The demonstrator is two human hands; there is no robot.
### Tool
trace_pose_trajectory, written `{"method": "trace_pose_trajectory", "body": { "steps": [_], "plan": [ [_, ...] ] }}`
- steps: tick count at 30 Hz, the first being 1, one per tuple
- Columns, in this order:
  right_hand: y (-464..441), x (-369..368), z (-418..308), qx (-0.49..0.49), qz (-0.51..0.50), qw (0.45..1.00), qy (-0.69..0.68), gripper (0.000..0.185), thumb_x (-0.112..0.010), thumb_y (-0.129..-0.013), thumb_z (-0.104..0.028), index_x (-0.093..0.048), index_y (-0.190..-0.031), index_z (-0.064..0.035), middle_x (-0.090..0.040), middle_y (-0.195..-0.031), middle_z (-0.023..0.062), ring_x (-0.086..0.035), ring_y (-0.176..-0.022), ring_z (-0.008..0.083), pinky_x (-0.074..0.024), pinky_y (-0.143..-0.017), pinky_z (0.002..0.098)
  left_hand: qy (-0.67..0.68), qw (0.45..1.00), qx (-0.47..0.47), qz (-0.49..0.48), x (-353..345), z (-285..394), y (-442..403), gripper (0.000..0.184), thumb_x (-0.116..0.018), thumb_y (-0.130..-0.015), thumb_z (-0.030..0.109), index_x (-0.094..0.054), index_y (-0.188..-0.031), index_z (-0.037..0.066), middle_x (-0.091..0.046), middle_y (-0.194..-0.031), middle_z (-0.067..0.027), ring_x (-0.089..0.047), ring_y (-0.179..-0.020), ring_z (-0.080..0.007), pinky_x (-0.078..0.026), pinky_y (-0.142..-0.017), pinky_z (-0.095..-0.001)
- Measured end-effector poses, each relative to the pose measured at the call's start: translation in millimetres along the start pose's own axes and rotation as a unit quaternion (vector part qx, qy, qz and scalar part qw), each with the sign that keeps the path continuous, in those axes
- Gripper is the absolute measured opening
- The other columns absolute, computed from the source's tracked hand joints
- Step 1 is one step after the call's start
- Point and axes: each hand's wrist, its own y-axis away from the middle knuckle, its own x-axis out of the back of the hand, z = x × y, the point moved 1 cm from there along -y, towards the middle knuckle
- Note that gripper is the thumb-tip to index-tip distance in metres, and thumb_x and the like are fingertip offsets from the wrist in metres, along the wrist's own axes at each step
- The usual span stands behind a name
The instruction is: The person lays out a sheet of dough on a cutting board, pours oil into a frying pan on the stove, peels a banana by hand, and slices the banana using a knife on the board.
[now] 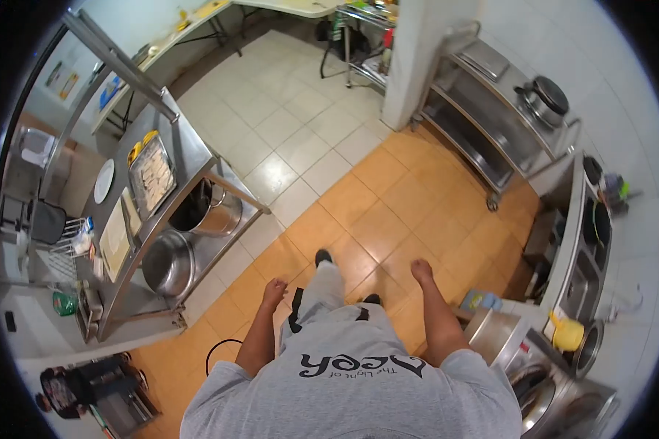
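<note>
Both hands hang over the orange floor, low in the middle of the frame. The left hand is left of the legs and the right hand is to their right. Their fingers curl inward and nothing shows in either; they are small in the view, so how far each is open I cannot tell. Neither touches anything.

Nearest the left hand, though apart from it, is the steel bowl, on the low shelf at the left of the frame. The deep pot stands just beside it. Both look stiff and hard to harm. The bowl should be fairly light if empty, but wide enough to want a hand on each side of the rim. The pot looks heavier, best taken at opposite sides and kept upright; its smooth wall may slip under wet fingers.

On the counter above, the tray bears rows of pale pieces. It is shallow and probably light, but the pieces look soft and could slide if it tips, so it should be held level by both short ends, fingers under the rim.

Nearest the right hand, though apart, is the blue box at lower right. It looks light, probably plastic, and easy to grip by its sides.
</note>
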Motion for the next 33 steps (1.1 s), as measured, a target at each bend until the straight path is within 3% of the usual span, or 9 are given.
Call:
{"method": "trace_pose_trajectory", "body": {
  "steps": [3,6,10,14,18,21,25,29,33],
  "plan": [
    [-82,-6,-185,0.162,-0.008,0.981,-0.106,0.024,-0.054,-0.088,-0.021,-0.064,-0.101,-0.0033,-0.066,-0.1,0.0178,-0.064,-0.092,0.0282,-0.0498,-0.079,0.0367,0.055,0.985,0.13,0.102,21,-28,-5,0.021,-0.062,-0.085,0.027,-0.063,-0.097,0.01,-0.065,-0.085,-0.0037,-0.063,-0.071,-0.0161,-0.049,-0.059,-0.0314],
    [-76,-3,-374,0.363,-0.14,0.863,-0.323,0.023,-0.06,-0.085,-0.013,-0.064,-0.107,-0.0056,-0.067,-0.098,0.0118,-0.063,-0.088,0.0195,-0.0498,-0.079,0.0315,-0.287,0.953,0.093,-0.008,36,-138,-104,0.022,-0.062,-0.083,0.026,-0.063,-0.095,0.008,-0.064,-0.081,-0.0046,-0.064,-0.071,-0.0171,-0.05,-0.058,-0.0341],
    [-99,-8,-496,0.469,-0.329,0.81,-0.13,0.029,-0.057,-0.092,-0.028,-0.061,-0.113,-0.0071,-0.067,-0.102,0.0083,-0.061,-0.093,0.0161,-0.0484,-0.082,0.0301,0.017,0.996,0.084,0.024,-18,25,-139,0.018,-0.062,-0.084,0.018,-0.065,-0.093,0.003,-0.066,-0.079,-0.0076,-0.064,-0.075,-0.0165,-0.051,-0.066,-0.0296],
    [-201,-16,-456,0.334,-0.353,0.867,-0.111,0.035,-0.059,-0.09,-0.033,-0.06,-0.112,-0.0051,-0.066,-0.103,0.0119,-0.062,-0.095,0.0206,-0.0487,-0.082,0.0332,0.034,0.999,0.003,-0.035,-7,111,-248,0.015,-0.06,-0.086,0.014,-0.064,-0.097,0.005,-0.064,-0.082,-0.0047,-0.062,-0.073,-0.0151,-0.049,-0.065,-0.0277],
    [-360,-21,-245,0.264,-0.205,0.916,0.219,0.033,-0.046,-0.087,-0.026,-0.066,-0.098,-0.002,-0.064,-0.107,0.0196,-0.06,-0.096,0.0362,-0.0478,-0.085,0.0446,0.129,0.989,0.075,0.013,28,244,-307,0.011,-0.059,-0.087,0.015,-0.062,-0.097,0.011,-0.061,-0.085,-0.0012,-0.06,-0.068,-0.014,-0.045,-0.057,-0.0285],
    [-400,45,-129,0.011,-0.173,0.951,0.256,0.026,-0.048,-0.083,-0.022,-0.067,-0.081,-0.0035,-0.067,-0.081,0.0166,-0.064,-0.074,0.0241,-0.0488,-0.065,0.0408,0.147,0.981,0.127,-0.004,42,299,-364,0.011,-0.057,-0.086,0.016,-0.06,-0.097,0.015,-0.059,-0.086,0.0016,-0.06,-0.07,-0.0131,-0.042,-0.054,-0.0291],
    [-338,147,-230,-0.34,-0.067,0.891,-0.292,0.016,-0.055,-0.086,-0.025,-0.061,-0.092,-0.0123,-0.063,-0.075,0.0044,-0.058,-0.063,0.0179,-0.0433,-0.051,0.0325,0.125,0.98,0.154,-0.021,51,355,-451,0.014,-0.057,-0.085,0.018,-0.058,-0.099,0.017,-0.059,-0.089,0.0023,-0.06,-0.07,-0.0128,-0.042,-0.056,-0.03],
    [-456,104,-221,-0.319,-0.134,0.788,-0.509,0.026,-0.052,-0.088,-0.035,-0.063,-0.089,-0.0114,-0.061,-0.077,0.006,-0.056,-0.064,0.0179,-0.0421,-0.053,0.0333,0.078,0.985,0.149,-0.022,88,396,-521,0.015,-0.058,-0.087,0.02,-0.058,-0.101,0.015,-0.06,-0.089,0.0022,-0.059,-0.067,-0.0113,-0.041,-0.052,-0.0287],
    [-646,50,-460,-0.04,-0.244,0.963,0.105,0.038,-0.052,-0.088,-0.037,-0.064,-0.104,-0.0047,-0.065,-0.097,0.0138,-0.062,-0.087,0.0243,-0.048,-0.072,0.0397,0.144,0.981,0.12,0.044,159,451,-552,0.014,-0.058,-0.089,0.021,-0.059,-0.1,0.013,-0.061,-0.087,0.0013,-0.058,-0.066,-0.011,-0.042,-0.051,-0.0252]
  ]
}}
